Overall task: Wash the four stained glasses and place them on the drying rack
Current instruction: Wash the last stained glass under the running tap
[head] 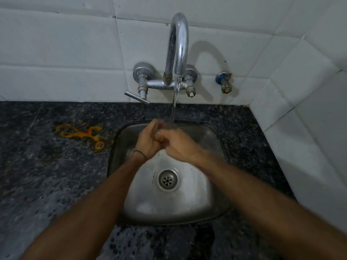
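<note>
Both hands meet over the back of the steel sink, right under the water stream from the chrome tap. My left hand curls around a small clear glass, which is blurred and mostly hidden by fingers. My right hand presses against the glass from the right with its fingers curled on it. Water hits the glass and the fingers. No other glasses and no drying rack are in view.
Dark speckled granite counter surrounds the sink. An orange stain or peeler-like shape lies on the counter to the left. The tap lever sticks out left. A small blue-capped valve sits on the white tiled wall. The drain is uncovered.
</note>
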